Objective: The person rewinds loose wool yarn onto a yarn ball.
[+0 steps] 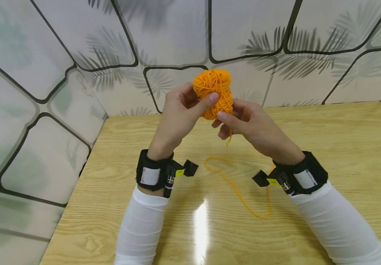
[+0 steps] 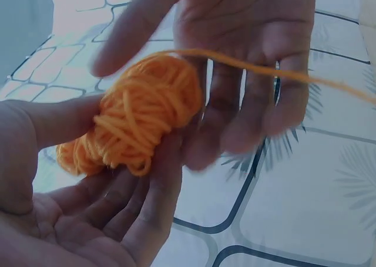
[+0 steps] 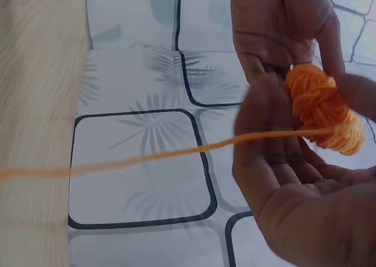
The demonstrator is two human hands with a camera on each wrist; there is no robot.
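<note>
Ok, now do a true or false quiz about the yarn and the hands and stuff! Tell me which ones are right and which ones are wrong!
1. The left hand holds the yarn. True.

2. The yarn is blue. False: it is orange.

3. A loose strand lies on the table. True.

4. The ball of yarn sits on the table. False: it is held up above it.

5. The right hand is far away from the yarn. False: it is right by it.

6. The sleeves are white. True.
</note>
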